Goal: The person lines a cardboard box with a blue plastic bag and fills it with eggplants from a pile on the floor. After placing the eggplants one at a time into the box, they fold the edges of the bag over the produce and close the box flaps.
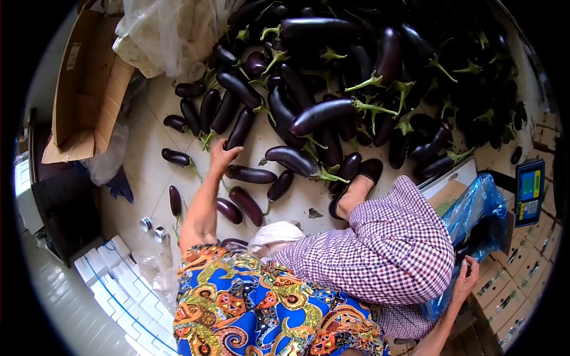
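Observation:
My left hand [223,153] reaches out to the floor at the lower end of a dark eggplant [241,129], its fingers closed round that end. Other eggplants lie close by, one [252,174] just below and to the right of the hand. On the right, my right hand [466,279] is at the edge of a blue plastic bag [472,204] that lines an open box. Its fingers are bent; whether they grip the plastic is hard to see. Dark eggplants show inside the bag.
A large heap of eggplants [332,29] spreads over the tiled floor ahead. A cardboard box [89,83] stands at the upper left, white foam boxes [113,267] at the lower left. A scale display [529,193] stands at the right, near stacked cartons [522,279].

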Motion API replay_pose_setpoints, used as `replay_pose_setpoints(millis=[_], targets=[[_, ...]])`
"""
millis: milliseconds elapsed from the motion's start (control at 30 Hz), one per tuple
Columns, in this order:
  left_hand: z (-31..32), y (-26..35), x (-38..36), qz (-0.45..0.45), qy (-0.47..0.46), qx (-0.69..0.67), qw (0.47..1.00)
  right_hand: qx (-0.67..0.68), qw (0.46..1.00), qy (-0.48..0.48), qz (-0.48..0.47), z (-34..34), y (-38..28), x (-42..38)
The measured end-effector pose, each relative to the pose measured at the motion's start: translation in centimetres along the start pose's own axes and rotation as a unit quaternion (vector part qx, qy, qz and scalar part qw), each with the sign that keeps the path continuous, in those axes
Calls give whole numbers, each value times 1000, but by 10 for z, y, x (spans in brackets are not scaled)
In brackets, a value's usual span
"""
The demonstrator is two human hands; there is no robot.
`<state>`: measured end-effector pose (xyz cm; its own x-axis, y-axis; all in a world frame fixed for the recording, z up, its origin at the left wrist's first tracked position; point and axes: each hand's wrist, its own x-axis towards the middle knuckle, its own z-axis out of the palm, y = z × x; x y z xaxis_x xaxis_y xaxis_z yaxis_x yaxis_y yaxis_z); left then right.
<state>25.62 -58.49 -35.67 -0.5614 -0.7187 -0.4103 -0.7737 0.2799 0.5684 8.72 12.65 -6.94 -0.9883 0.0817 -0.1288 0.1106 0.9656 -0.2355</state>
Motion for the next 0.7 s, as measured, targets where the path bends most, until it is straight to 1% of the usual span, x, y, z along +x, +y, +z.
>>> replay_pose_setpoints(millis=[33, 67, 100, 133, 167, 233, 267, 333, 367, 467, 533, 567, 600, 667, 700], targets=[[-18, 14, -10, -68, -83, -114, 988, 3, 1000, -7, 4, -2, -2, 1], [-39, 34, -24, -135, -162, -225, 951, 8, 1000, -15, 8, -2, -4, 1], [-50, 54, -41, -127, -166, -253, 945, 17, 1000, -21, 14, 0, -6, 3], [-53, 47, -46, -124, -188, -308, 924, 27, 999, -25, 21, 2, -9, 5], [-55, 58, -56, -126, -183, -335, 915, 36, 999, -29, 28, 5, -12, 7], [-55, 73, -69, -119, -188, -375, 900, 46, 998, -35, 4, 11, -17, 10], [-54, 78, -70, -78, -172, -355, 916, 50, 998, -37, -8, 13, -19, 12], [-50, 101, -70, 5, -141, -314, 939, 72, 997, -35, -4, 11, -28, 13], [-50, 118, -69, 25, -141, -301, 943, 83, 996, -35, 3, 7, -35, 13], [-32, 177, -58, 110, -135, -360, 917, 126, 991, -38, 29, 6, -40, 17], [-17, 223, -62, 157, -136, -372, 905, 144, 987, -41, 51, 2, -49, 19], [-11, 247, -71, 189, -118, -335, 915, 170, 983, -38, 51, -3, -60, 17], [-2, 265, -77, 285, -68, -273, 916, 198, 978, -47, 53, -8, -65, 17], [11, 302, -98, 419, -1, -149, 896, 254, 965, -48, 50, -12, -84, 18], [19, 317, -110, 441, -10, -142, 886, 278, 957, -61, 45, -13, -91, 19]])
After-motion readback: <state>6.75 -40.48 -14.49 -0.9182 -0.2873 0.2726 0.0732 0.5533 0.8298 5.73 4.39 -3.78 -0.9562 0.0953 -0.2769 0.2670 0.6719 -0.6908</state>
